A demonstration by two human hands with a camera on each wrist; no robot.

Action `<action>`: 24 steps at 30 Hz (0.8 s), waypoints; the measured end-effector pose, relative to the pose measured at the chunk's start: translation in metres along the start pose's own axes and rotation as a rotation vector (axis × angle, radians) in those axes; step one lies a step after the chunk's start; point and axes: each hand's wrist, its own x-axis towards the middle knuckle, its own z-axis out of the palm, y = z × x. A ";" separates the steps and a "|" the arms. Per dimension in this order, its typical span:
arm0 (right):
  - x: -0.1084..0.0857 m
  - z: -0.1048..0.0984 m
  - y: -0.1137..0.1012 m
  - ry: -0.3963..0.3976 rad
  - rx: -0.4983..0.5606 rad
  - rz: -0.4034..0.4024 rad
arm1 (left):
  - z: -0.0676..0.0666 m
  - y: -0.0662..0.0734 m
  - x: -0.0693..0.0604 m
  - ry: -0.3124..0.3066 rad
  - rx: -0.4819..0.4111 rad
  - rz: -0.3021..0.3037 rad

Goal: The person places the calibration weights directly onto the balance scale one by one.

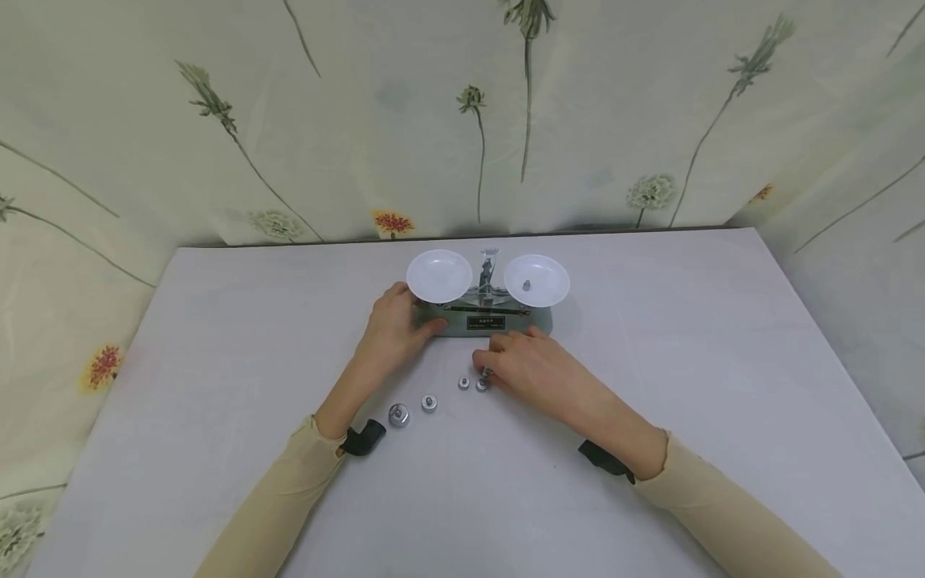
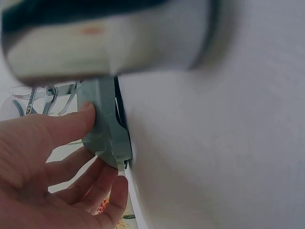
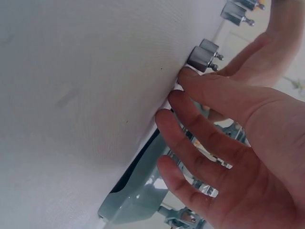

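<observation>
A balance scale [image 1: 486, 323] with a grey-green base and two white pans stands near the table's back edge. My left hand [image 1: 393, 325] grips the left end of its base [image 2: 102, 119], thumb on the front. In the right pan [image 1: 554, 293] stands a small metal weight [image 1: 526, 285]. In front of the base, my right hand [image 1: 538, 368] pinches a small metal weight [image 1: 486, 372] between thumb and index finger, mostly hidden in the right wrist view. Just beside the fingertips stands another knobbed weight [image 1: 482, 385].
More silver weights stand in a row toward the left: a small weight [image 1: 464, 383], a larger weight [image 1: 429, 403] and the largest weight [image 1: 399, 415]. A white cloth covers the table [image 1: 462, 498]. Behind it hangs a flower-patterned curtain [image 1: 419, 120].
</observation>
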 end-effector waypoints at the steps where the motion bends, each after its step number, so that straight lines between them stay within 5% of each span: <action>1: 0.000 0.000 0.000 -0.002 -0.002 0.000 | 0.000 0.000 0.000 -0.001 0.001 0.000; 24: -0.001 -0.003 0.005 -0.024 -0.013 -0.005 | 0.000 0.000 0.000 0.004 0.009 0.018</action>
